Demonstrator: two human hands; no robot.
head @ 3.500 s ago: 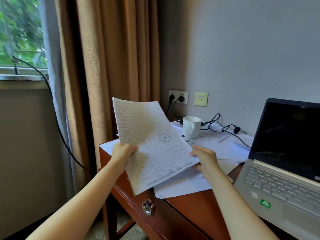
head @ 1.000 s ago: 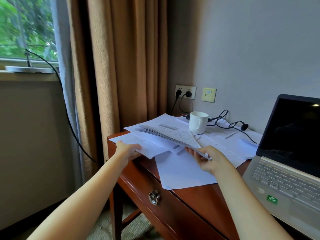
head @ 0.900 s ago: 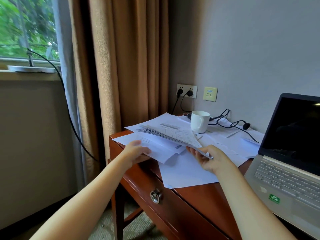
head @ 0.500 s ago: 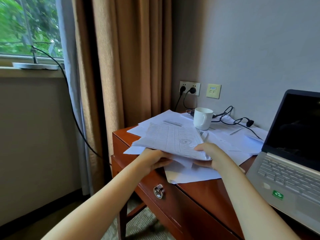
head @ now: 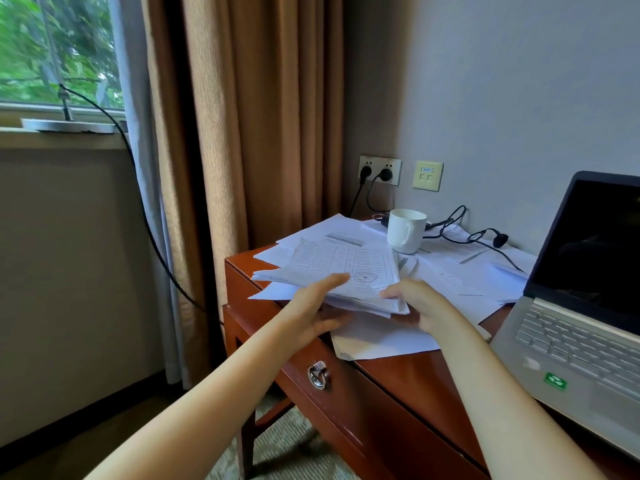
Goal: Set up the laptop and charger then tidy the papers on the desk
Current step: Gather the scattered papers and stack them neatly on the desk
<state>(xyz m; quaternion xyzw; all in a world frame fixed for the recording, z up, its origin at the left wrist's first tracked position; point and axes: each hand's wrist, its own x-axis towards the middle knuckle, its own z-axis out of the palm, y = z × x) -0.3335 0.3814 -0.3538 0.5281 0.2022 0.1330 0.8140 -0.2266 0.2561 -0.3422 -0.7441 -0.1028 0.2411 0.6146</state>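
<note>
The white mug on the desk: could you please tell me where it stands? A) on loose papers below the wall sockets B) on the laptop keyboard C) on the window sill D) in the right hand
A: the white mug stands upright on loose papers at the back of the desk, below the wall sockets, apart from the printed stack that the left hand and right hand hold.

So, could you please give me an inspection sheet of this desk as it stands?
Surface: wooden desk, partly under paper.
Job's things: stack of papers held over the left corner; open laptop, screen dark, at right.
Clutter: white mug on loose sheets.
Hands: left hand and right hand both grip the stack, thumbs on top.
Cables: black cable looped beside the mug; two plugs in the wall socket.
Surroundings: brown curtain, window at left.
</note>
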